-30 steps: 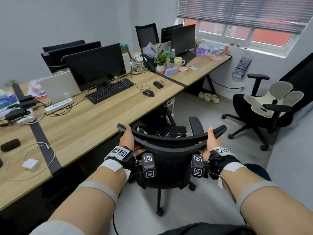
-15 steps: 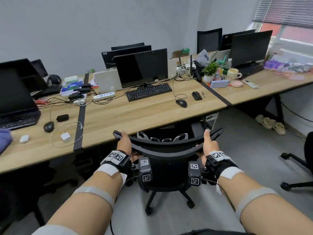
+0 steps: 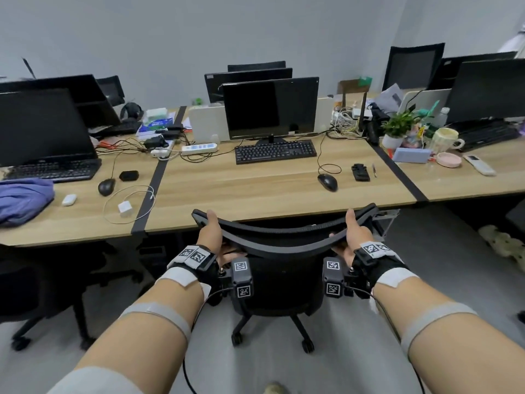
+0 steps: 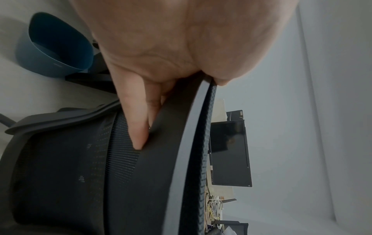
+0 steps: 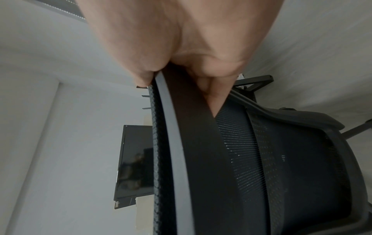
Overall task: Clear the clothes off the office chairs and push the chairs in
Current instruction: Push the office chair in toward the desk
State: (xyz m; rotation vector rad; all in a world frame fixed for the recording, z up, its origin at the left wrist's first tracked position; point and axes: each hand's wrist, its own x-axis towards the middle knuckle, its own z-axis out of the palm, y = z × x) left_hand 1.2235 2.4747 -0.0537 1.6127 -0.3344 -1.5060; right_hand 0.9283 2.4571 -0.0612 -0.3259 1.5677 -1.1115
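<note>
At the desk edge, left hand [image 3: 210,233] and right hand [image 3: 353,234] grasping chair backrest [image 3: 284,232], thumbs on top

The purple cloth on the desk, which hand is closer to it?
Left. The left hand grips the chair's top bar at its left end, on the purple cloth's side. The right hand grips the far right end.

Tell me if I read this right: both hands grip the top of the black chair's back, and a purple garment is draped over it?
Not quite. Both hands, left hand and right hand, grip the black chair, but the head view shows the purple garment lying on the desk.
</note>
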